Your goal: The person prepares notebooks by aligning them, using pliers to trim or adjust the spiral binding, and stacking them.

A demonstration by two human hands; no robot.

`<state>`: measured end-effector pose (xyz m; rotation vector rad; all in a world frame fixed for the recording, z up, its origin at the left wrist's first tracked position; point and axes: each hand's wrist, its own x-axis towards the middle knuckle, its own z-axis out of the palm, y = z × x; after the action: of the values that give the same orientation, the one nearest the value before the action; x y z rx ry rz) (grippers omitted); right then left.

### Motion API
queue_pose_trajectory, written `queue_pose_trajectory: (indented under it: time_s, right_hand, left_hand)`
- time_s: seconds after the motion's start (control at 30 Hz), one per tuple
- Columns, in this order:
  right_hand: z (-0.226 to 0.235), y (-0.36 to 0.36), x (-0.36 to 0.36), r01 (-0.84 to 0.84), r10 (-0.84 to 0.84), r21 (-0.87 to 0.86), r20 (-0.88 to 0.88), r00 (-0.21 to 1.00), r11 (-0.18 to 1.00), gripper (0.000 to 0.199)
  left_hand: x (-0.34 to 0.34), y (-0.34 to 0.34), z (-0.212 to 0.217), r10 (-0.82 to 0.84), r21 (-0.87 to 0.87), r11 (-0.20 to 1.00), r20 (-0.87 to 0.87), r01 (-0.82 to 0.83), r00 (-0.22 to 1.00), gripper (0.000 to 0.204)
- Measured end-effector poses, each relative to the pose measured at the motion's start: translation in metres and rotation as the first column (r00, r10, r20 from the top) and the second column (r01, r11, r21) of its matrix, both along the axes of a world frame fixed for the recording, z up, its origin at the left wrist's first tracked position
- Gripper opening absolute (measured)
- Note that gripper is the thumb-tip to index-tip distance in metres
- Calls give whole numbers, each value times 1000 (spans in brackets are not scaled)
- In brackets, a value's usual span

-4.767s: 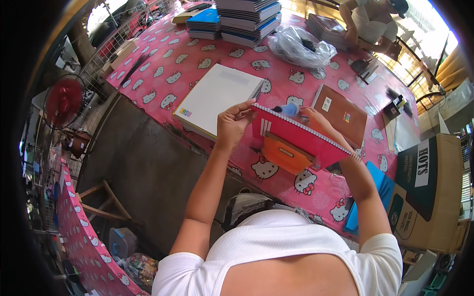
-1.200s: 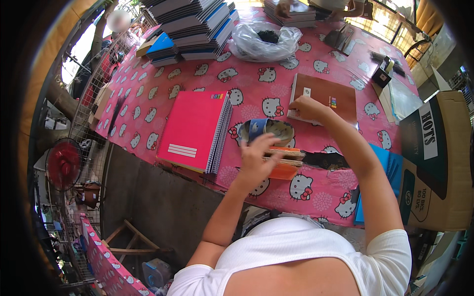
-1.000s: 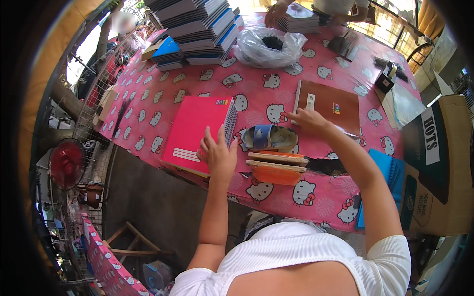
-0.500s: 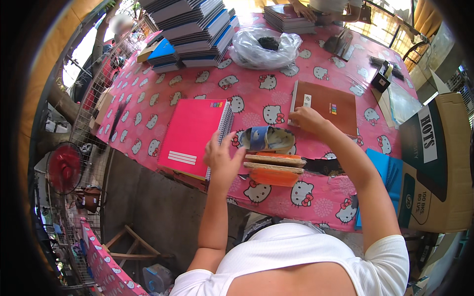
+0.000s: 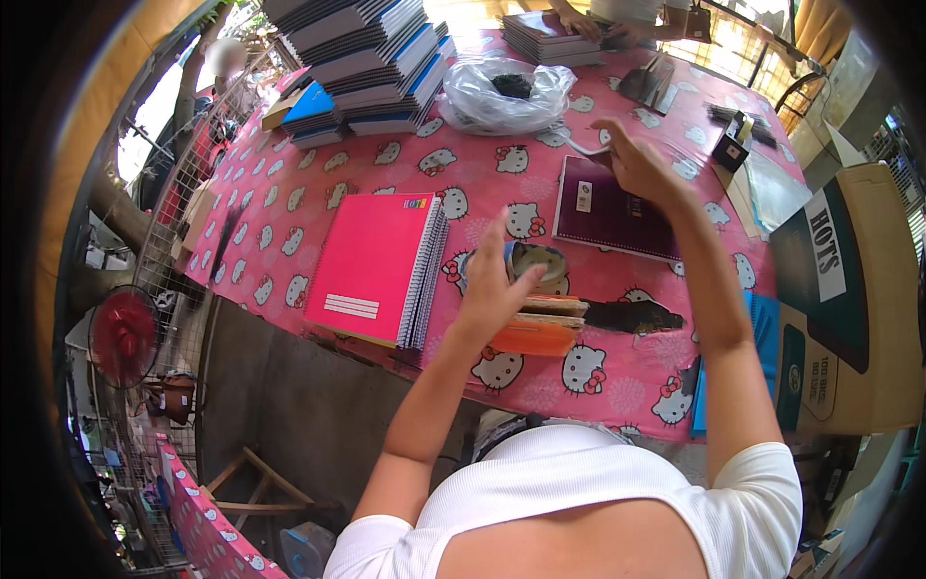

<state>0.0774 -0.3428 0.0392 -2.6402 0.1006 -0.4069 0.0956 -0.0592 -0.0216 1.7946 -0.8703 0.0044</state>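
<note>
A dark purple spiral notebook (image 5: 612,214) with a small white label lies on the pink tablecloth. My right hand (image 5: 639,172) is raised over its far edge, slightly blurred. A pale, thin strip (image 5: 585,145) shows by its fingertips; what it is I cannot make out. My left hand (image 5: 494,289) hangs open, fingers spread, in front of a short round container (image 5: 542,267) with a blue side, which it partly hides. Right below that are orange and tan slabs (image 5: 533,333). Left of my hand lies a stack of spiral notebooks, a pink one (image 5: 371,256) on top.
Tall notebook stacks (image 5: 386,77) and a clear plastic bag (image 5: 506,101) with dark contents stand at the back. A cardboard box (image 5: 849,318) and blue notebooks (image 5: 762,338) are at the right. Another person's hand (image 5: 576,21) rests on notebooks at the far side.
My right hand has lifted and moved away from me. A notebook in front of it looked brown before; a dark purple one shows there now. My left hand has shifted rightward over the round container.
</note>
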Motion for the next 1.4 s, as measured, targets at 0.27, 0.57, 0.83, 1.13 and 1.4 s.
queue_pose_trajectory:
  time_s: [0.27, 0.57, 0.83, 1.13, 1.4]
  right_hand:
    - [82, 107, -133, -257, 306, -167, 476, 825, 952, 45]
    - [-57, 90, -178, 74, -235, 691, 142, 962, 719, 24]
    - [-153, 120, -166, 133, -227, 529, 118, 967, 838, 24]
    - [-148, 131, -150, 0, -281, 795, 214, 936, 606, 46]
    - [-128, 92, -206, 99, -114, 87, 189, 975, 991, 24]
  left_hand:
    - [4, -11, 52, 88, -248, 969, 318, -6, 944, 18]
    - [-25, 69, 84, -21, -296, 955, -34, 10, 999, 26]
    - [16, 79, 4, -128, -316, 949, -406, -8, 905, 49]
    - [-24, 68, -38, 224, -124, 956, -277, -266, 934, 85]
    - [-105, -1, 52, -172, 374, 916, 691, -143, 702, 67]
